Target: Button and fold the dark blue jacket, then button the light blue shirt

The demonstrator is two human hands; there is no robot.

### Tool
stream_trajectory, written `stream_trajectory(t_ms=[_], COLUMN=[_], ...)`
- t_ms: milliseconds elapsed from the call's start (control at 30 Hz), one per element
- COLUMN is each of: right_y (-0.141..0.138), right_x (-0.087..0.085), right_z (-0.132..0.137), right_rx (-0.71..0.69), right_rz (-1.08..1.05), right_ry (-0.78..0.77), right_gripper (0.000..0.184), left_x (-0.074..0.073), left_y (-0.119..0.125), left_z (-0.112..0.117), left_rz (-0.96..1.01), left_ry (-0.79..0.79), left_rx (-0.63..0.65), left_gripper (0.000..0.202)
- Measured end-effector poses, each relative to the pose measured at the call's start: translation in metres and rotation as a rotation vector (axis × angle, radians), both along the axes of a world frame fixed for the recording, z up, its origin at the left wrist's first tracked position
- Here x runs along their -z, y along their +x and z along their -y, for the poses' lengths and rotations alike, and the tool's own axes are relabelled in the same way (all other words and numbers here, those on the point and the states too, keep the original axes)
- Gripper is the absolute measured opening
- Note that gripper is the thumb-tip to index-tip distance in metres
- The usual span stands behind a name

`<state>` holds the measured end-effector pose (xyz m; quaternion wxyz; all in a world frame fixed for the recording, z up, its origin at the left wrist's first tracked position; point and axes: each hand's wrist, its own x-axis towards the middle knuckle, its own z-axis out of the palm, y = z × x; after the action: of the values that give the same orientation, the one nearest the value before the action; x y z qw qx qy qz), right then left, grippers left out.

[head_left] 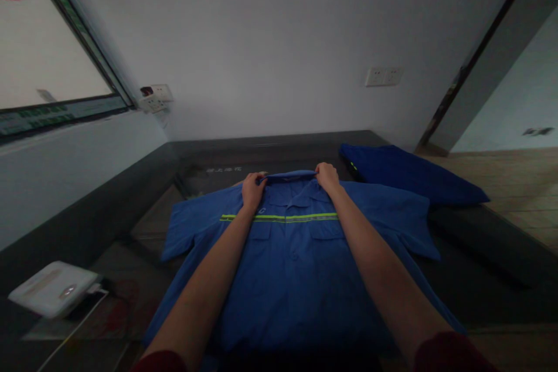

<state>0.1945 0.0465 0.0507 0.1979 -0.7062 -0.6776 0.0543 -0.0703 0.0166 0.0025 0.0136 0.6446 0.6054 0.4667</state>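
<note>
A blue short-sleeved work shirt (283, 279) lies spread face up on the dark table, collar toward the wall. A yellow-green and grey stripe crosses its chest above two flap pockets. My left hand (253, 190) pinches the left end of the collar, fingers closed on the cloth. At the collar's right end, my right hand (326, 177) also grips the fabric between thumb and fingers. Between the two hands the collar (290, 175) is stretched out fairly straight. My forearms cover parts of the shirt front.
A folded dark blue garment (405, 174) lies on the table (471, 261) at the right back. A white device (54, 289) with a cable sits at the left front. Sockets are on the wall (261, 40), and a window frame (74, 29) is at the upper left.
</note>
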Motion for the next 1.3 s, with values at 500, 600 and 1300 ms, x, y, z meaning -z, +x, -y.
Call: stream_trajectory(t_ms=[500, 600, 1300], right_y=[-0.006, -0.006, -0.003], right_x=[-0.006, -0.005, -0.005], right_z=[0.004, 0.002, -0.032], right_rx=[0.024, 0.005, -0.098], right_rz=[0.042, 0.033, 0.038], right_ry=[0.095, 0.091, -0.006], right_gripper=[0.013, 0.016, 0.018], left_x=[-0.015, -0.018, -0.024], left_y=[0.005, 0.005, -0.006], left_z=[0.010, 0.011, -0.057], left_rz=[-0.130, -0.218, -0.224], left_ry=[-0.039, -0.036, -0.350], left_rx=[-0.072, -0.091, 0.178], left_gripper=[0.024, 0.024, 0.023])
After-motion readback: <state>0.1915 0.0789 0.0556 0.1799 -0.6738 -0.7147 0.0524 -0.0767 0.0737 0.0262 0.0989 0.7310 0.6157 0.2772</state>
